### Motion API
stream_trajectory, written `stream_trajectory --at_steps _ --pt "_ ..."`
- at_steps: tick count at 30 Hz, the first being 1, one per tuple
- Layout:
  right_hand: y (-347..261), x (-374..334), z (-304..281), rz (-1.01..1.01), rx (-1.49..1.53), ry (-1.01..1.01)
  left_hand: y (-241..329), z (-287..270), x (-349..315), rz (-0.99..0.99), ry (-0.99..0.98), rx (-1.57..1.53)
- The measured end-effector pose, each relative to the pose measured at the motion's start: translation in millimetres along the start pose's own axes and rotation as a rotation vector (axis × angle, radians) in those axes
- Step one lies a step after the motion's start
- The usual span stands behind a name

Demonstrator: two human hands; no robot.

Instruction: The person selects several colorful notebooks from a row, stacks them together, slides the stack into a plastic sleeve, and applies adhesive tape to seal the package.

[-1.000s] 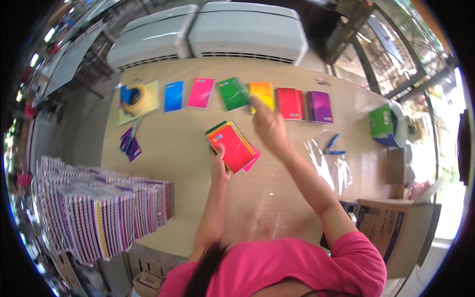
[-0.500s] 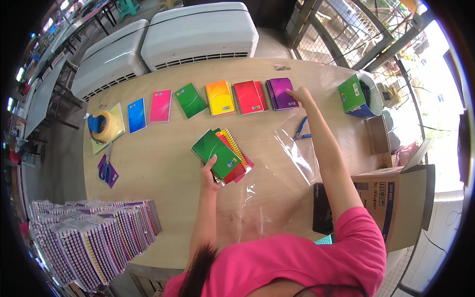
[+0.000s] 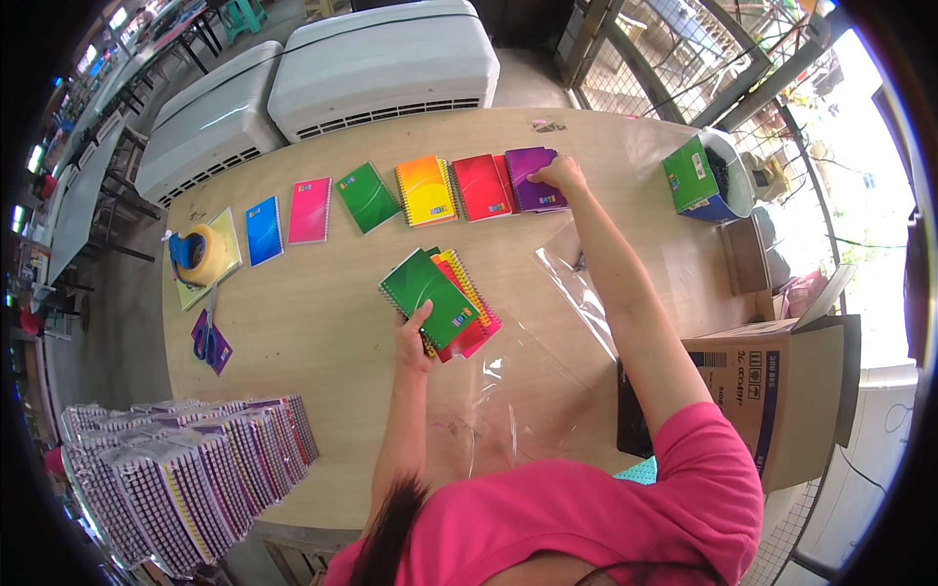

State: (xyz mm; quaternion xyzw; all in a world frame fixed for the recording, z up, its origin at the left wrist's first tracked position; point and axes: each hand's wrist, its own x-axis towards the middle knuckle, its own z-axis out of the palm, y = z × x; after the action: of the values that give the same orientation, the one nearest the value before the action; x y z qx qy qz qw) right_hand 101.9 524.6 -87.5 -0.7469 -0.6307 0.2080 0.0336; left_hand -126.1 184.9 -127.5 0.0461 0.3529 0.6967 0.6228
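Observation:
My left hand [image 3: 414,338] grips a fanned stack of spiral notebooks above the middle of the table. A green notebook [image 3: 430,298] lies on top, with red, yellow and pink ones showing beneath. At the far right end of the row, my right hand [image 3: 561,174] is closed on a purple notebook [image 3: 532,186], thumb on its cover. Beside it lie red notebooks [image 3: 481,186] and yellow notebooks [image 3: 424,192]. Further left come another green notebook [image 3: 368,198], a pink notebook [image 3: 310,210] and a blue notebook [image 3: 264,230].
Clear plastic film [image 3: 489,391] lies in front of me. Tape rolls [image 3: 200,254] and scissors [image 3: 207,332] are at the left. Wrapped notebooks [image 3: 186,479] stand stacked at the near left. A cardboard box [image 3: 762,400] sits at the right, a bin [image 3: 728,186] at the far right.
My right hand has shifted from the right edge of the purple pile further over its cover and grips it. The view has shifted slightly; my left hand keeps its stack.

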Motion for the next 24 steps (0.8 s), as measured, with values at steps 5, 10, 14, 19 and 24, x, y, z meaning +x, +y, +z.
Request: stream_trajectory --at_steps 5,10,14,19,24 --pt "-25 -18 9 0.086 0.256 -0.026 2 -4 -6 0.008 0.044 0.004" --pt "24 -14 -2 0.154 0.636 0.017 -5 10 -5 -0.038 -0.011 0.045" --pt "24 -111 -15 -0.215 1.364 -0.395 18 5 -28 -0.009 -0.059 0.101" --pt "80 -225 -12 -0.042 1.707 -0.834 7 26 -54 -0.065 -0.171 0.108" --pt "86 -308 -34 -0.199 1.841 -1.038 -3 42 -98 -0.161 -0.267 0.153"
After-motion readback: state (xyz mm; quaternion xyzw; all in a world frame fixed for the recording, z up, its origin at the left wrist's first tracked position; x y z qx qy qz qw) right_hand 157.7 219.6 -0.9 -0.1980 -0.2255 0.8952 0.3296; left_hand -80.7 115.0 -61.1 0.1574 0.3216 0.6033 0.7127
